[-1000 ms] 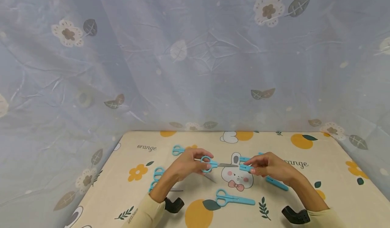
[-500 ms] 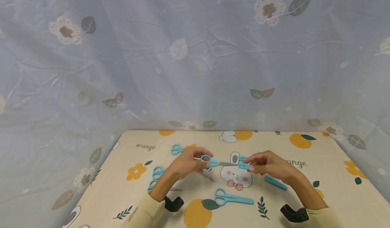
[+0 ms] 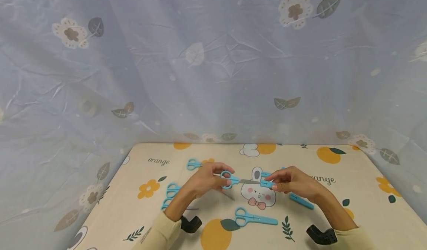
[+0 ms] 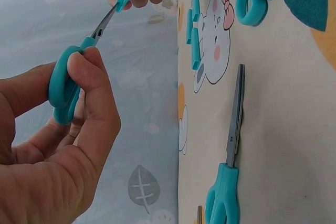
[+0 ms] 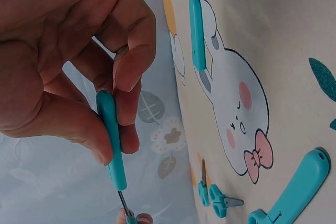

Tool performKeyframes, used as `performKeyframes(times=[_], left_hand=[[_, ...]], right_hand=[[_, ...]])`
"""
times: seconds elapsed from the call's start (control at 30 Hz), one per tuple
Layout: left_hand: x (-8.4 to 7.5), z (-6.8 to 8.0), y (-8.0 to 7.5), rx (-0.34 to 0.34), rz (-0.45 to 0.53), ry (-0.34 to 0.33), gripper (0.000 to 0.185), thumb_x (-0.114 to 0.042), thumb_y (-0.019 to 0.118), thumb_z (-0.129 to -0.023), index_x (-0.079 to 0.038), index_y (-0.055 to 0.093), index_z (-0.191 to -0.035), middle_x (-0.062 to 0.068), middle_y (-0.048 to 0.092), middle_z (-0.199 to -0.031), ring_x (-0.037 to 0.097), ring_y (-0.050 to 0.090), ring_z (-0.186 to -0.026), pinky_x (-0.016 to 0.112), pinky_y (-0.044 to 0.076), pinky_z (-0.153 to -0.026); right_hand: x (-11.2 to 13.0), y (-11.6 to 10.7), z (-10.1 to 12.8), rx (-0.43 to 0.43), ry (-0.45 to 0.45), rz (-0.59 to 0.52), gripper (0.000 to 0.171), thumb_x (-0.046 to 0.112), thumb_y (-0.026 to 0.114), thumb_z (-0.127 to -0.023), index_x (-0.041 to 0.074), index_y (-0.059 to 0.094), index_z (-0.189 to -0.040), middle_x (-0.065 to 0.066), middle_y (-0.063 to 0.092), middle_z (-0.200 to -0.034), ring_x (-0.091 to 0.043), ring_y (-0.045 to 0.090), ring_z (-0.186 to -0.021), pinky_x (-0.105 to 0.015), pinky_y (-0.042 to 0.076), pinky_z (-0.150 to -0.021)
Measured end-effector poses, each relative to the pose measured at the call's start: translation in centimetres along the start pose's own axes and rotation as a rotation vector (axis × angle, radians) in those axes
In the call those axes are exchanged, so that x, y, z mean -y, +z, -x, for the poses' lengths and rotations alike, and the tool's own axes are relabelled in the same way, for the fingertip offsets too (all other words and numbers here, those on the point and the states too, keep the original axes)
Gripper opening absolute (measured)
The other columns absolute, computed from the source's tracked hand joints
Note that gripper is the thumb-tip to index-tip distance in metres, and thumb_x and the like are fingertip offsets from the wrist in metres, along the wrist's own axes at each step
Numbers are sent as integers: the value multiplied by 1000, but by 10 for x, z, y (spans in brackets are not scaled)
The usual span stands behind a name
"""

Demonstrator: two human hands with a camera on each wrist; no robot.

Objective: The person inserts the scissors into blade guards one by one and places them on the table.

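A pale blue floral curtain (image 3: 213,64) hung behind the cream worktop (image 3: 367,205) printed with oranges and a cartoon rabbit. Above the rabbit print, the left hand (image 3: 203,181) curled its fingers round the handle loops of a pair of small blue-handled scissors (image 3: 230,179), held in the air with the metal blade pointing right. The right hand (image 3: 293,183) pinched a slim blue plastic blade cover (image 3: 267,183) between thumb and fingers, its mouth at the blade tip. On the worktop lay a capped pair of blue scissors (image 3: 255,217) near the person, an uncovered pair (image 4: 231,166), and loose blue covers (image 3: 301,201) just right of the rabbit.
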State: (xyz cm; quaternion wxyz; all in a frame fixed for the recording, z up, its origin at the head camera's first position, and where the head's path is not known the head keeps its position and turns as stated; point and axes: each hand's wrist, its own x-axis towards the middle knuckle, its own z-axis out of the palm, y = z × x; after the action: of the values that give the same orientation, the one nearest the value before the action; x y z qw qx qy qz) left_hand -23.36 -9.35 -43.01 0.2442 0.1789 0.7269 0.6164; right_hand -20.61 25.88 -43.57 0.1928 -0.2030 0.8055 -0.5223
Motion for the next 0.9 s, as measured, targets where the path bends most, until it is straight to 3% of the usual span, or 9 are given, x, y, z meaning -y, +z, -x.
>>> performKeyframes(times=[0.43,0.67,0.9], left_hand=[[-4,-5,6,9,-28,-4,30,-3,75,-97,-6,73,-127,9,63,-107,16,72,-83,43,69,-82],[-7,-9,11,28,5,-4,33,1,74,-96,-5,73,-128,6,63,-106,15,69,-81,29,67,-75],[-7,-12,17,24,-1,8,33,0,75,-95,-5,73,-128,7,65,-107,15,70,-82,32,68,-78]], right_hand=[[4,3,-6,16,-5,12,36,15,72,-103,-4,72,-134,-2,71,-95,-11,58,-79,-26,54,-68],[6,4,-6,20,-10,16,37,16,72,-104,-5,71,-134,0,70,-95,-9,58,-80,-26,54,-68],[6,5,-10,18,-8,25,35,16,72,-103,-3,72,-133,-8,72,-97,-14,60,-81,-28,55,-69]])
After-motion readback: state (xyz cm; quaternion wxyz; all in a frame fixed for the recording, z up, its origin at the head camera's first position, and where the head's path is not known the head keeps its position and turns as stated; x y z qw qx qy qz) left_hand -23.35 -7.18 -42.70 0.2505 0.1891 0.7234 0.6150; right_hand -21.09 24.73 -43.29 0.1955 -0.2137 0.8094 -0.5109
